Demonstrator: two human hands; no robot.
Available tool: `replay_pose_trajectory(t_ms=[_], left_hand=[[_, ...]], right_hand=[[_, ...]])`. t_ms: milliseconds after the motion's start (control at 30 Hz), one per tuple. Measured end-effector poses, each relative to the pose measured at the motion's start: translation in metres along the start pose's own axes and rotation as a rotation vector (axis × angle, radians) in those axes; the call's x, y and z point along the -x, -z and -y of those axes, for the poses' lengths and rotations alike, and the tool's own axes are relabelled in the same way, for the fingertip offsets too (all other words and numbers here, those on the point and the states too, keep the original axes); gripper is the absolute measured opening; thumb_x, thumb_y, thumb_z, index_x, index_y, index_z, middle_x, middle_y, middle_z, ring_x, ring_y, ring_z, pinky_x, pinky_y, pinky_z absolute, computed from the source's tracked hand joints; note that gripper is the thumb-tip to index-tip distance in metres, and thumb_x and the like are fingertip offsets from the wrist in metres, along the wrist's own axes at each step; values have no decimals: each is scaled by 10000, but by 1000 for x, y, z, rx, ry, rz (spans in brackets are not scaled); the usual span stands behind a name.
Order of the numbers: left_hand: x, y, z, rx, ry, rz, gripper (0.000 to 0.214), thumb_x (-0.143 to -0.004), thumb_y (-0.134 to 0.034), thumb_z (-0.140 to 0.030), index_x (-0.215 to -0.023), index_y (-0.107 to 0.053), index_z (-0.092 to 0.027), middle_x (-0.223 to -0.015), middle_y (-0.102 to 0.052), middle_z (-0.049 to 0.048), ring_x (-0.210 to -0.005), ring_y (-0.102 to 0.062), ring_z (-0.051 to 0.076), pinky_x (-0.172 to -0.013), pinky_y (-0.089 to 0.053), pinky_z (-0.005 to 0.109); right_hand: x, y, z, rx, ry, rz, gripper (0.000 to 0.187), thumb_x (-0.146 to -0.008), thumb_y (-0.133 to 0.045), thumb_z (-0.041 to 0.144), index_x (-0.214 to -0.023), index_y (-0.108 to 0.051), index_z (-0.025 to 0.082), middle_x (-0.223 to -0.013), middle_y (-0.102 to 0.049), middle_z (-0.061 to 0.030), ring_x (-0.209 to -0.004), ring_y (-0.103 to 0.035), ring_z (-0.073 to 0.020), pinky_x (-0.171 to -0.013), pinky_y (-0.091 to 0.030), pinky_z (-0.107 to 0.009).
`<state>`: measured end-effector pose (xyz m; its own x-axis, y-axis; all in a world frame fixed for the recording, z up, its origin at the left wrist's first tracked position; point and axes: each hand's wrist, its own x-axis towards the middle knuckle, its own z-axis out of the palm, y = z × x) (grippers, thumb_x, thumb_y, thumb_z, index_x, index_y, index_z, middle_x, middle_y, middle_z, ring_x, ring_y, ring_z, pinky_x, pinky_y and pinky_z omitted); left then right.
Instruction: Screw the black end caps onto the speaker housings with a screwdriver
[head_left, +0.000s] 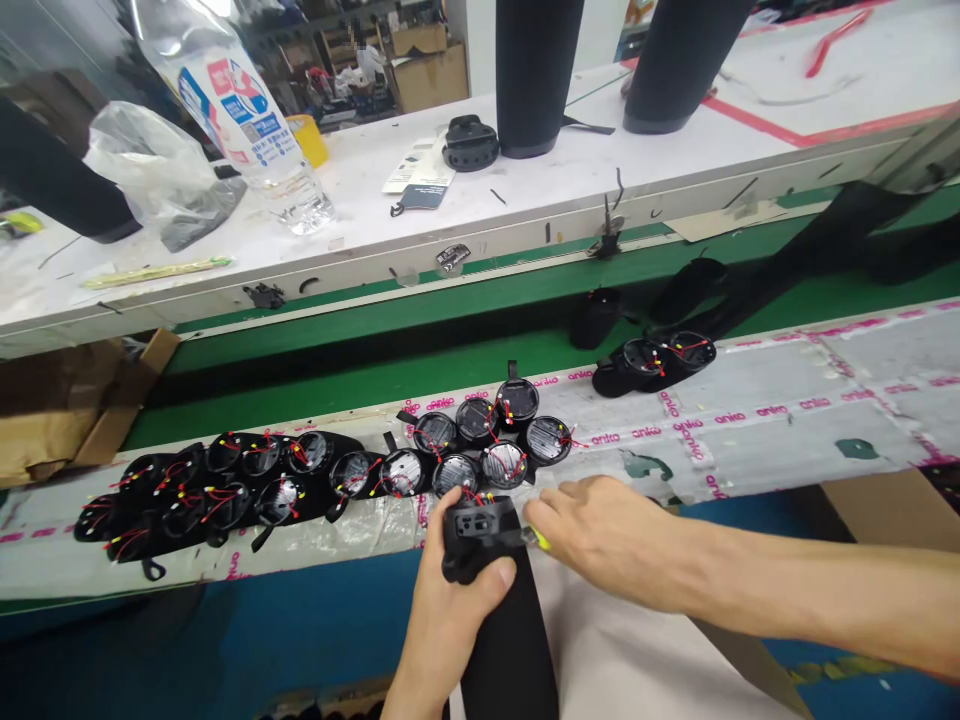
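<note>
My left hand (450, 590) is wrapped round the top of a black fabric-covered tube (514, 640), which stands tilted in front of my lap. A black plastic piece (480, 525) with buttons or ports in its side sits at the tube's upper end, between my thumb and fingers. Closed in a fist, my right hand (592, 530) is just right of that piece. A small tool with a yellow-green part (537, 539) pokes out from under its fingers, close to the piece; its kind is mostly hidden. Red wires (471, 495) show behind the piece.
Several black tubes with wired open ends (442, 435) lie on the taped grey bench (757, 440). Behind, a white shelf (360, 215) carries a water bottle (247, 130), yellow tape (307, 140), a black ring-shaped part (470, 143) and upright black tubes (534, 80). Cardboard (67, 420) is at left.
</note>
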<state>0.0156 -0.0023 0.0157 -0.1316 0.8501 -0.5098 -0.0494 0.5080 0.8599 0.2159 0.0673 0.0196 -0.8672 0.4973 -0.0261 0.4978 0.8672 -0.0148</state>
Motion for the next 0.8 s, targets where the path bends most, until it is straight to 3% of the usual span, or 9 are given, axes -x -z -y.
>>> replay_pose_trajectory(t_ms=[267, 533, 800], left_hand=[[-1, 1, -2, -47, -21, -7, 964, -665, -799, -528, -1487, -382, -246, -1253, -698, 77, -1198, -625, 310, -1073, -433, 434], [-1, -2, -3, -84, -40, -11, 882, -673, -801, -510, -1435, -436, -257, -1218, -698, 67, -1144, -640, 296, -1052, -433, 422], [2, -7, -11, -155, -23, -58, 825, -668, -801, -436, -1400, -473, -244, -1154, -705, 63, -1066, -647, 280, -1006, -443, 420]], right_hand=[[8, 5, -1, -3, -29, 5, 175, -860, -561, 71, -903, -460, 206, -725, -569, 4, -545, -507, -157, -478, -141, -340], [6, 9, -3, 76, 34, 51, 215, -808, -552, 68, -931, -446, 209, -735, -555, 3, -553, -490, -157, -488, -132, -345], [9, 8, 3, 244, 8, 46, 240, -769, -548, 90, -939, -438, 219, -714, -509, -1, -557, -452, -177, -507, -163, -354]])
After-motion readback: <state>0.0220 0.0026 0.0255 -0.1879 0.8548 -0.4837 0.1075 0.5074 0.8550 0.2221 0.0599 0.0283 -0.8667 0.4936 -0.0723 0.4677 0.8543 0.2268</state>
